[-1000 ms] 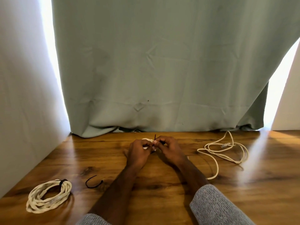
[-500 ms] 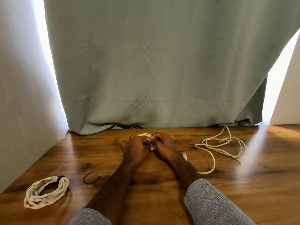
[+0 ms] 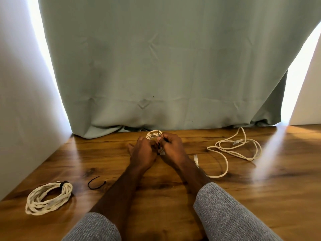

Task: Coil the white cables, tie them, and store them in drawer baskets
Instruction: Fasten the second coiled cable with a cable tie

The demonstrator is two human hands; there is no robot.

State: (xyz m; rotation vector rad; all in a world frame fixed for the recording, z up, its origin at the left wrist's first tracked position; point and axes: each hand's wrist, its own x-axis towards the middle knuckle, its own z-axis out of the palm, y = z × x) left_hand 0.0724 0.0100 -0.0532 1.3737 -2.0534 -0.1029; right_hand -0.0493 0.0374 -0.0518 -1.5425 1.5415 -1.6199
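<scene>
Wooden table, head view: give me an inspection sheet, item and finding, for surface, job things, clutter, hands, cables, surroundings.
Surface: glossy brown wooden table, sunlit streaks at right.
Job's things: tied white cable coil with black tie at left; small white cable coil between the hands; loose white cable uncoiled at right.
Clutter: spare black tie beside the tied coil.
Hands: left hand grips the small coil; right hand fingers pinch a thin black tie.
Cables: loose one has clear plugs showing.
Surroundings: grey-green curtain, white walls; no drawer baskets seen.
</scene>
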